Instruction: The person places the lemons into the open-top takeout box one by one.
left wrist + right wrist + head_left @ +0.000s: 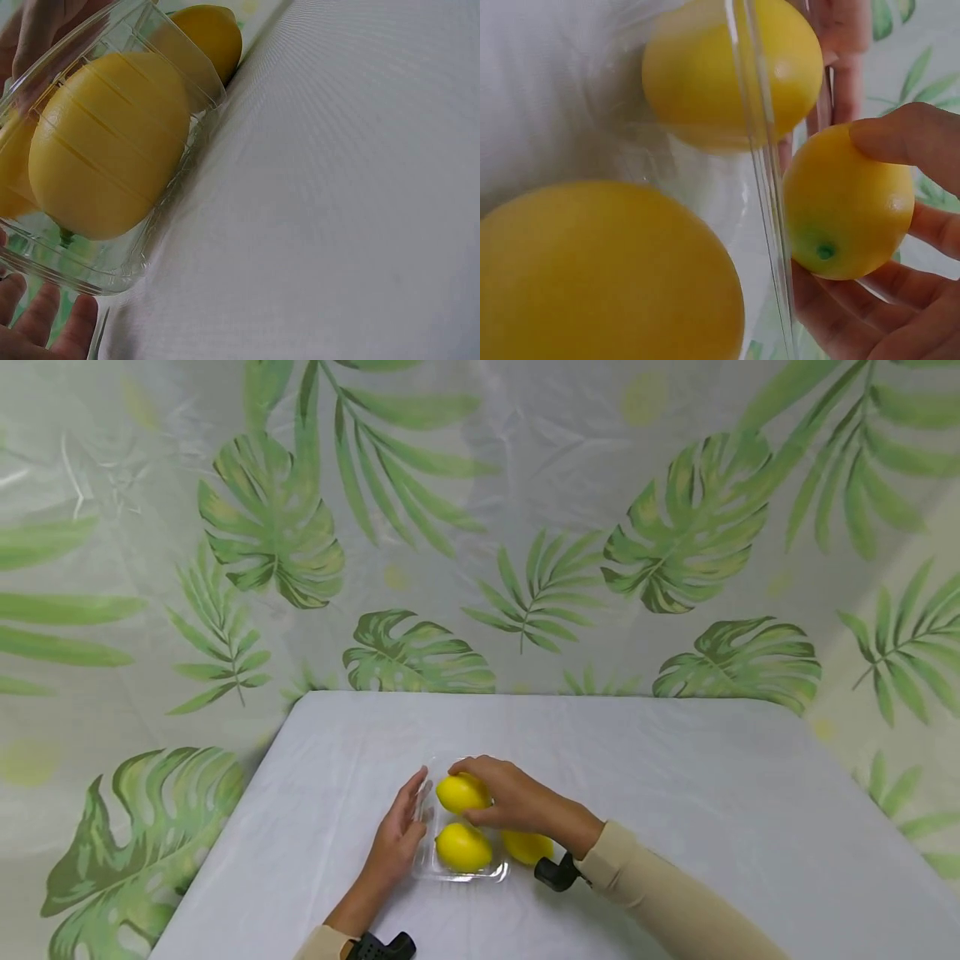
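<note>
- Nearest in the head view, two beige sleeves (pixel 660 893) come in from the bottom edge, each with a black wrist camera mount (pixel 557 872) strapped beside the cuff.
- The left hand (pixel 399 835) lies flat against the left wall of a clear plastic tray (pixel 465 875), fingers straight and holding nothing; the left wrist view shows only its fingertips (pixel 45 330) below the tray's ribbed corner (pixel 97 281).
- A smooth, oval near lemon (pixel 462 847) sits inside the tray at its front end. The left wrist view shows it (pixel 109 146) pressed close to the thin ridged wall, with a small green stem end at the bottom, which the head view does not reveal.
- A third lemon (pixel 527 847) lies on the table just right of the tray, partly under the right wrist; in the right wrist view it (pixel 604 274) is a blurred yellow mass outside the transparent wall.
- The right hand (pixel 517 797) curls round the far lemon (pixel 461 793) above the tray's back end. The right wrist view shows thumb and fingers (pixel 911 139) wrapped about it (pixel 847 206), its skin faintly dimpled, a green stem spot facing the camera.
- All of this rests on a table (pixel 675 777) under a pale, slightly wrinkled cloth.
- Farthest off hangs a glossy backdrop (pixel 480 527) printed with green palm and monstera leaves.
</note>
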Tool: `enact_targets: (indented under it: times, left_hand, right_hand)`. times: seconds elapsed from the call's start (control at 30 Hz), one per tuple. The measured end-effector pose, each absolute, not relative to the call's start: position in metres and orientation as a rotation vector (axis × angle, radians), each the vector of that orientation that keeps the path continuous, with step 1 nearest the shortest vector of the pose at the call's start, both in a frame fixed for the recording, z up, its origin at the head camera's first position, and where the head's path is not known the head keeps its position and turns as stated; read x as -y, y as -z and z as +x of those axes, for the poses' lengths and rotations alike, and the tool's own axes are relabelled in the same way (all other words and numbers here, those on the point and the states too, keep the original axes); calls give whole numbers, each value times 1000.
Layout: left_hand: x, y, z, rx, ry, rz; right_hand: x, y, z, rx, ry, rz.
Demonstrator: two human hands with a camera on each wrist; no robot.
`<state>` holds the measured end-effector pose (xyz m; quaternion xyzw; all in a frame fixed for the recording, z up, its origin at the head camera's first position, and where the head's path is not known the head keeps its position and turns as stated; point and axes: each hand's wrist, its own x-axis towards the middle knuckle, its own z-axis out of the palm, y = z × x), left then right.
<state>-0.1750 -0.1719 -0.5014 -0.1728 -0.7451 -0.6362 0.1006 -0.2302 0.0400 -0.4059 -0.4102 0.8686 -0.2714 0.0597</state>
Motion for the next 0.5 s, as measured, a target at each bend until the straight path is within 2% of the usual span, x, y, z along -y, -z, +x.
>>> enact_targets:
  times: [0.5]
  left_hand:
    - [170,504,-174,2211,1860,-484]
  right_hand:
    - [-32,413,-227,-2648,659,-1214]
